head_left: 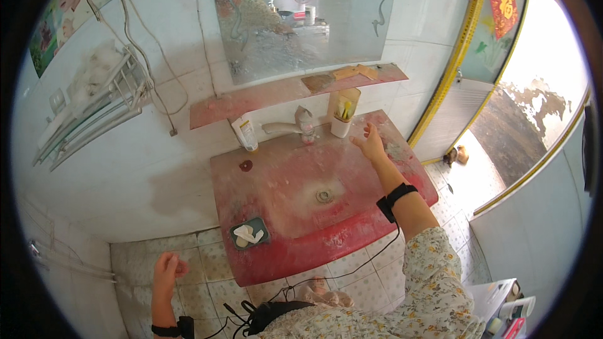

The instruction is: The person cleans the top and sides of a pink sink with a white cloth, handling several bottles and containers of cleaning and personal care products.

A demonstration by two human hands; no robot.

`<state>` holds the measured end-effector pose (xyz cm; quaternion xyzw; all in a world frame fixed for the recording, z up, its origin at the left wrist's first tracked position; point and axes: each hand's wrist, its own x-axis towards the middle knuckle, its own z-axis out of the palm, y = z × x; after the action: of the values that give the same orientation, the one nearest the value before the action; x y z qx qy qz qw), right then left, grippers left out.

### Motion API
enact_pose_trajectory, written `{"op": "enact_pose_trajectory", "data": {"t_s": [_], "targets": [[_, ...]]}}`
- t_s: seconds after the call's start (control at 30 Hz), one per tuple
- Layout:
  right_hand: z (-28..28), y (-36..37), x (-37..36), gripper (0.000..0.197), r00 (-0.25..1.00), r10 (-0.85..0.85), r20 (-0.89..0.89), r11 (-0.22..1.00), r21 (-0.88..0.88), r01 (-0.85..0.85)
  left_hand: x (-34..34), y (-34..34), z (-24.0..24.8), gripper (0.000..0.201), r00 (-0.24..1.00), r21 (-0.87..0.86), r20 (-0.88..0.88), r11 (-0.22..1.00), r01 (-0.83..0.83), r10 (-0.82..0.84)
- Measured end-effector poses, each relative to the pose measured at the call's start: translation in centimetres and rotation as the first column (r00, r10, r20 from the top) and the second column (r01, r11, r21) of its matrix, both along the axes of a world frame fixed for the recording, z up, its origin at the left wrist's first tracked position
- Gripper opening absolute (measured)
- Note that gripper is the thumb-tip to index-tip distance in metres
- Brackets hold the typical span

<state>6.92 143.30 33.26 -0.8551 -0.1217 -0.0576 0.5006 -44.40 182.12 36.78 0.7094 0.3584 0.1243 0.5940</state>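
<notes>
My right hand (369, 144) reaches over the far right of a red washbasin (286, 263), fingers apart and holding nothing. Just left of its fingertips stands a white cup (340, 128) with yellow-green toothbrushes (345, 110) in it; a small gap shows between hand and cup. A translucent yellowish cup (344, 95) is behind the brushes. My left hand (168, 270) hangs left of the basin, away from everything, its fingers loosely curled with nothing visible in them. On the basin's near left corner lies a dark soap dish (265, 236) with whitish pieces of soap (249, 234).
A faucet (304, 127) rises at the basin's back, with a white tube (245, 135) left of it. Above runs a red shelf (251, 104) under a mirror (352, 31). A thin black cable (361, 270) trails from my right wristband. A yellow-framed doorway (449, 69) opens at right.
</notes>
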Motion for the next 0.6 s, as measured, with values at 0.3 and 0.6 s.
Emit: {"op": "enact_pose_trajectory", "data": {"t_s": [0.3,0.6], "targets": [[-3.9,3.2,10.0,0.104,0.977,-0.142,0.159,0.979,0.171,0.114,0.9,-3.9,2.4,0.023,0.994,0.056,-0.084,0.996,-0.067,0.071],[-2.6,3.5,9.3,0.070,0.998,0.033,0.049,0.982,0.183,-0.042,10.4,-4.9,5.7,0.025,0.972,0.220,-0.083,0.948,0.231,-0.218]]}}
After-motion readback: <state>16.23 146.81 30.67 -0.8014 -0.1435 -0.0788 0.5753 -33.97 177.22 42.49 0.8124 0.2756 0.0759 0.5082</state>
